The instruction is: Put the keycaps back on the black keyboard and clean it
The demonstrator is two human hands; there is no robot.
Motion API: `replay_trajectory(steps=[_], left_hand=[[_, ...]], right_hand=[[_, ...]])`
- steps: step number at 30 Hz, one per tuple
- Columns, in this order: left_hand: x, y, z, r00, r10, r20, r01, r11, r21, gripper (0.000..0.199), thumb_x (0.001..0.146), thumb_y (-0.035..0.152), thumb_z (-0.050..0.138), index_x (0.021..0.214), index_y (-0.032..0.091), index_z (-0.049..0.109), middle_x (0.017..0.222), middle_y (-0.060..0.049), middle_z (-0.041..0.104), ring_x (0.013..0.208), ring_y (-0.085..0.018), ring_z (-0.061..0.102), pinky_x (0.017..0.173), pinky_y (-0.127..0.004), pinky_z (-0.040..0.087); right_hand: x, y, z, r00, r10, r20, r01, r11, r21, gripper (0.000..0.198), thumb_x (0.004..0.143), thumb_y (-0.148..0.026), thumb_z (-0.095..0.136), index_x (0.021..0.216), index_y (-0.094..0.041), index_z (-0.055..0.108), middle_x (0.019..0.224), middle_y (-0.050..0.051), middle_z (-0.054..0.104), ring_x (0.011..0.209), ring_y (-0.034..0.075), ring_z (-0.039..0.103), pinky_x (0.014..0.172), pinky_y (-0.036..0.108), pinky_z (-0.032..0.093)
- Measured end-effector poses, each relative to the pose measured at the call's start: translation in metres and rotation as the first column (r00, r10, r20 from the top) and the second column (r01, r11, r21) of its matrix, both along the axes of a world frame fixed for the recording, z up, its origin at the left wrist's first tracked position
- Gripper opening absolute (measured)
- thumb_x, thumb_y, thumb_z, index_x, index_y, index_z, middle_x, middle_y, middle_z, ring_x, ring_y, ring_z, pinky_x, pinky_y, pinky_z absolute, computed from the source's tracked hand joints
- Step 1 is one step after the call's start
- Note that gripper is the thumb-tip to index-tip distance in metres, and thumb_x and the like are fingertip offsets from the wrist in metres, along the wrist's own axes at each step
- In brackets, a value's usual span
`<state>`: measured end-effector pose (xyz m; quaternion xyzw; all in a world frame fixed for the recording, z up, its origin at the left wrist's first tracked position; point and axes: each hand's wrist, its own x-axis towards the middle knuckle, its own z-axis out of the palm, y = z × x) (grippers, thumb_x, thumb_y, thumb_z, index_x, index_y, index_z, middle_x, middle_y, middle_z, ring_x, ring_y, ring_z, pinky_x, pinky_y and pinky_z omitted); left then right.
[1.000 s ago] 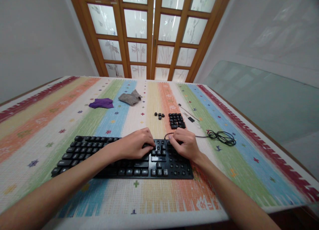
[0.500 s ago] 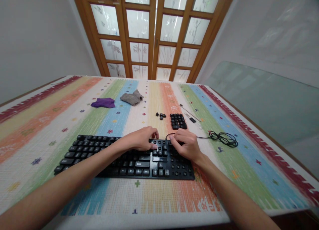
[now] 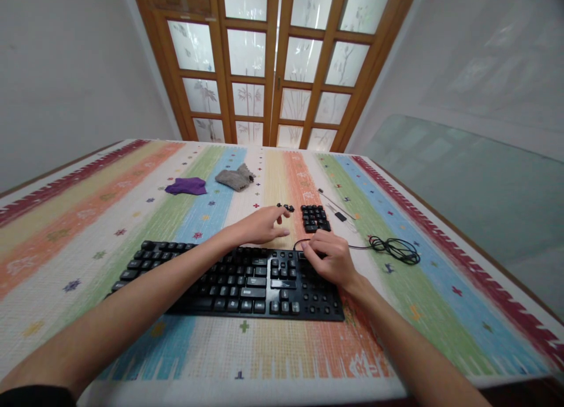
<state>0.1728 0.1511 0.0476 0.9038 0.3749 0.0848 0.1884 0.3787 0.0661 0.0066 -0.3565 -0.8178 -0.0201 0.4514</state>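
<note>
A black keyboard (image 3: 282, 312) lies on the striped cloth before me; most keys have caps, but the number pad at its right end is bare switches. My left hand (image 3: 265, 225) is just past its back edge, thumb and index finger apart with nothing visible between them. Its fingertips are at a small cluster of loose black keycaps (image 3: 291, 208), partly covering them. My right hand (image 3: 330, 255) rests at the keyboard's back right corner, fingers curled; what they grip, if anything, is hidden. Just beyond it, a block of black keycaps (image 3: 315, 218) sits in rows.
A coiled black cable (image 3: 396, 249) runs from the keyboard to the right. A thin rod-like tool (image 3: 337, 203) and a small black piece with wire (image 3: 340, 217) lie behind. Farther left are a purple cloth (image 3: 187, 186) and a grey cloth (image 3: 235, 178).
My left hand has lifted off the keys and moved forward to the small keycap cluster. My right hand stays at the keyboard's corner. The view has shifted slightly.
</note>
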Motion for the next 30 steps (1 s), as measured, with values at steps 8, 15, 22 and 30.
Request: replay_trajectory(steps=[8, 15, 22, 30], left_hand=[[0.025, 0.023, -0.019, 0.989, 0.147, 0.0, -0.145, 0.973, 0.179, 0.027, 0.093, 0.014, 0.053, 0.117, 0.014, 0.064, 0.115, -0.015, 0.063, 0.11, -0.031, 0.061, 0.09, -0.041, 0.049], [0.035, 0.032, -0.026, 0.987, 0.153, 0.041, -0.158, 0.968, 0.193, 0.024, 0.092, 0.012, 0.054, 0.11, 0.015, 0.069, 0.111, -0.012, 0.064, 0.109, -0.028, 0.062, 0.09, -0.037, 0.048], [0.025, 0.019, -0.023, 0.989, 0.09, 0.121, -0.102, 0.989, 0.103, 0.015, 0.087, 0.012, 0.059, 0.098, 0.014, 0.068, 0.099, -0.009, 0.069, 0.095, -0.024, 0.064, 0.088, -0.035, 0.047], [-0.01, -0.015, -0.001, 0.977, -0.078, 0.198, 0.11, 0.982, -0.155, 0.017, 0.086, 0.028, 0.062, 0.097, 0.016, 0.069, 0.084, -0.002, 0.072, 0.07, -0.014, 0.062, 0.069, -0.025, 0.047]], right_hand=[[0.002, 0.002, -0.001, 0.999, -0.021, 0.031, 0.021, 1.0, 0.008, 0.044, 0.098, -0.017, 0.052, 0.054, -0.02, 0.052, 0.055, 0.001, 0.053, 0.053, 0.014, 0.049, 0.054, 0.03, 0.038], [0.003, 0.002, -0.003, 0.998, -0.029, 0.047, 0.029, 1.0, -0.002, 0.045, 0.099, -0.018, 0.052, 0.054, -0.02, 0.051, 0.056, 0.001, 0.053, 0.053, 0.014, 0.048, 0.055, 0.03, 0.039], [0.003, 0.003, -0.004, 1.0, -0.02, 0.023, 0.02, 1.0, 0.011, 0.044, 0.098, -0.016, 0.053, 0.055, -0.019, 0.052, 0.057, 0.001, 0.054, 0.055, 0.014, 0.049, 0.056, 0.03, 0.04], [0.003, 0.003, -0.004, 0.999, -0.016, 0.038, 0.016, 1.0, 0.006, 0.042, 0.095, -0.013, 0.054, 0.054, -0.02, 0.052, 0.057, 0.001, 0.053, 0.055, 0.015, 0.047, 0.056, 0.031, 0.038]])
